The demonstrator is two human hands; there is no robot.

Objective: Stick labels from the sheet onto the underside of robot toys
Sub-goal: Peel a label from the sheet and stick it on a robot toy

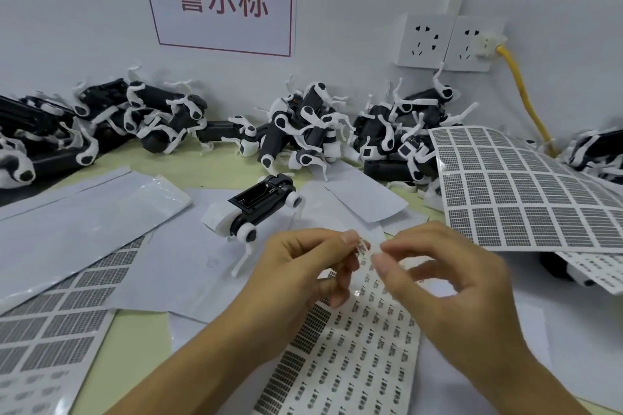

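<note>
Fingertips (352,239) of both hands pinch one label (362,249) above the sheet (354,364).
Label: light, limp, adhesive; grip edges only.

We bring both forearms in from the table's near edge — our left hand (303,266) pinching with thumb and curled fingers, our right hand (448,283) opposite, thumb and forefinger tips nearly touching it.
</note>
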